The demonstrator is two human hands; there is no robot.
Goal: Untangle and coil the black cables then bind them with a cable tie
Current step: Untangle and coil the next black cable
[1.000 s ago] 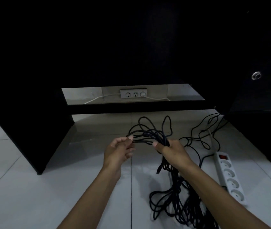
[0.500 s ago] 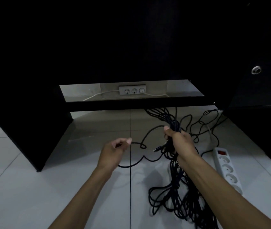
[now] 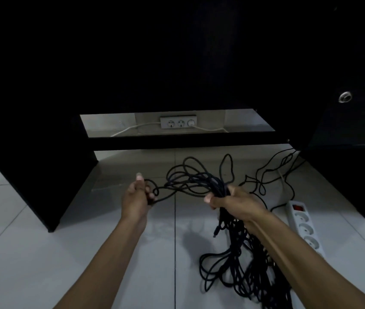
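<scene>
- The left hand was raised above the tiled floor, its fingers curled around a single strand of the black cables — thumb pointing up.
- The right hand was level with it, to the right, its fingers wrapped around a thick bunch of the same cables.
- Between the two hands the cables stretched in loose loops; several loops rose on the far side of the right hand.
- Below the right hand the remainder of the cables hung down to a tangled heap on the floor, at near right; one connector end dangled beside the hanging strands.
- A white power strip with a red switch lay on the floor to the right of the heap — touching or merely beside it could not be determined.
- A thin black cord trailed over the floor at far right, toward the dark desk.
- A white wall socket strip with white leads showed through the gap beneath the desk, at the far wall.
</scene>
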